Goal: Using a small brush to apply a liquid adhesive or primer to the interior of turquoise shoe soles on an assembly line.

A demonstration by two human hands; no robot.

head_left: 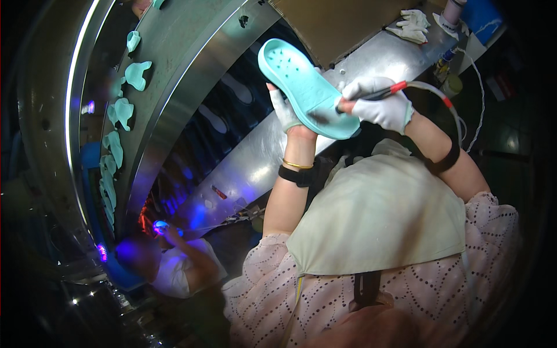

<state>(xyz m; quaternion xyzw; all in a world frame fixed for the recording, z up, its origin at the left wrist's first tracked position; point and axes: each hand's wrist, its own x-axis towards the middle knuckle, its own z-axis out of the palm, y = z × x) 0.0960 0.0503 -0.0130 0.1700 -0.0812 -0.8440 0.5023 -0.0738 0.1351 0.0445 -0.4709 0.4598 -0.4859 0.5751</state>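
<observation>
A turquoise shoe sole [301,81] is held tilted above the metal bench, its cupped inner face toward me and small dark marks at its far end. My left hand [284,115], in a white glove with a bare fingertip showing, grips the sole from its left side and beneath. My gloved right hand [377,107] is closed around a hose-fed brush [380,93] with a dark handle and red bands. The brush's blurred tip is over the near end of the sole, where a greyish patch shows. Whether the tip touches is hard to tell.
On the left runs a conveyor belt [168,32] carrying several turquoise shoe pieces [138,75]. Pale soles [213,119] lie in the dark channel beside the metal bench [255,153]. A cardboard box [331,26] and white gloves [413,26] are beyond. Another person [185,267] works at lower left.
</observation>
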